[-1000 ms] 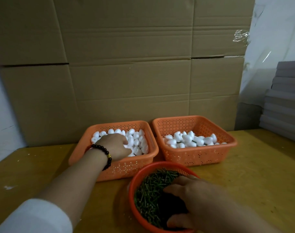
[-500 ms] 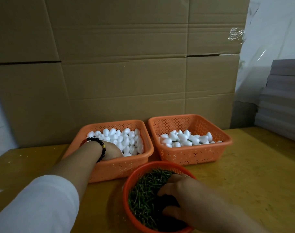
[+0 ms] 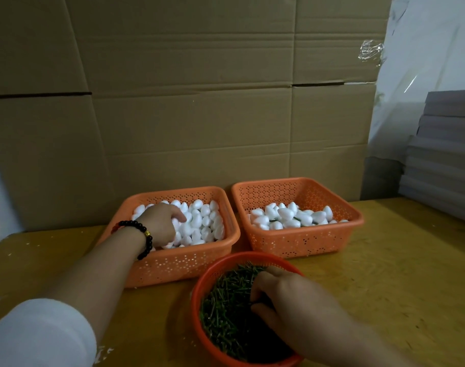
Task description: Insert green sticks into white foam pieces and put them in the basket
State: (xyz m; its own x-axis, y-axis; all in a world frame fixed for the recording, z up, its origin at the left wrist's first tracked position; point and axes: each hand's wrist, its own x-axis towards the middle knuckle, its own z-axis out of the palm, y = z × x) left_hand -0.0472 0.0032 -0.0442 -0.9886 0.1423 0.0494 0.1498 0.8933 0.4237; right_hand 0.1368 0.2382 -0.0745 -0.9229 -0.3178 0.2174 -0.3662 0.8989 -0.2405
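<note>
My left hand (image 3: 161, 223), with a dark bead bracelet on its wrist, reaches into the left orange basket (image 3: 173, 263). Its fingers curl down round the white foam pieces (image 3: 202, 221) heaped there; the fingertips are hidden in the pile. My right hand (image 3: 287, 305) is inside the round red basket (image 3: 197, 308) at the front. Its thumb and fingertips pinch together in the mass of green sticks (image 3: 226, 308). The right orange basket (image 3: 300, 242) holds foam pieces (image 3: 287, 215) with green sticks showing between them.
The baskets stand on a yellow wooden table (image 3: 385, 287). A wall of cardboard boxes (image 3: 199, 102) rises right behind them. A stack of grey boards (image 3: 443, 154) sits at the far right, with bare tabletop in front of it.
My left hand dipped toward the near side of its basket and now lies further in, curled on the foam pile. My right hand's fingers have drawn together among the sticks.
</note>
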